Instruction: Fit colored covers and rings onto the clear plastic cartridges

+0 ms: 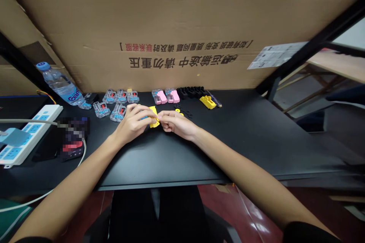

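Note:
My left hand (132,122) is closed around a clear plastic casing with a yellow plastic part (154,124) on its right side. Its fingers cover most of the casing. From the right, my right hand (180,125) pinches the edge of the yellow part between thumb and fingertips. Whether a small separate piece sits in that pinch I cannot tell. Just beyond the right hand lie yellow rings (181,114) and several small black rings (188,114). A clear casing (118,112) with red and blue bits lies beside the left hand.
More clear casings (121,96), pink-sided ones (172,96), a row of black parts (191,92), a yellow part (208,102) and a pen (214,99) line the back by a cardboard wall (182,19). Leftward are a bottle (64,87), a power strip (30,133) and a cable (84,152).

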{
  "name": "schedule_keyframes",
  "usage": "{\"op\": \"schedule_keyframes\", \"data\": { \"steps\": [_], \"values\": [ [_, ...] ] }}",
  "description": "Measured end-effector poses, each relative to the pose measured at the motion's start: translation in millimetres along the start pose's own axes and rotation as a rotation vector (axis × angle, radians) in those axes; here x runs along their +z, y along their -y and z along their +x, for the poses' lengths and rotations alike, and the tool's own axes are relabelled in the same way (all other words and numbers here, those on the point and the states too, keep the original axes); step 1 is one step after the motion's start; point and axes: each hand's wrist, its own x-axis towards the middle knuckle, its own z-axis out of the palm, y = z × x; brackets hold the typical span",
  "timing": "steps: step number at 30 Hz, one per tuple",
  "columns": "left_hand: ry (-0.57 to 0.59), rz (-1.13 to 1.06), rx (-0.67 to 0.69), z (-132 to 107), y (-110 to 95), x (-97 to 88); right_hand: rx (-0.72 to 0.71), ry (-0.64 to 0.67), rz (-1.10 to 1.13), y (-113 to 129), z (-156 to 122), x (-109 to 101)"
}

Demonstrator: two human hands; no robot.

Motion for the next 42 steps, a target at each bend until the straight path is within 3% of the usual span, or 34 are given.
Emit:
{"op": "schedule_keyframes", "data": {
  "steps": [8,14,19,22,26,32,36,42],
  "values": [
    [-0.071,0.032,0.022,2,-1,0.4,-0.144,0.005,-0.215,-6,1,-3],
    [-0.113,-0.074,-0.108,3,-1,2.2,-0.260,-0.171,-0.403,13,0,-14],
    [-0.078,-0.244,-0.263,0,-5,7.0,-0.432,-0.531,-0.624,38,-1,-65],
    [-0.019,-0.367,-0.346,-1,-8,10.9,-0.491,-0.788,-0.934,44,-5,-105],
    [-0.007,-0.330,-0.348,0,-10,13.1,-0.405,-0.978,-1.283,44,-10,-140],
    [-0.026,-0.206,-0.370,0,-5,12.7,-0.275,-1.029,-1.445,39,-13,-163],
    [-0.025,-0.204,-0.398,1,-4,11.9,-0.131,-0.941,-1.441,34,-12,-175],
    [-0.037,-0.205,-0.381,1,-4,12.4,-0.125,-0.842,-1.384,34,-9,-171]
  ]
}}
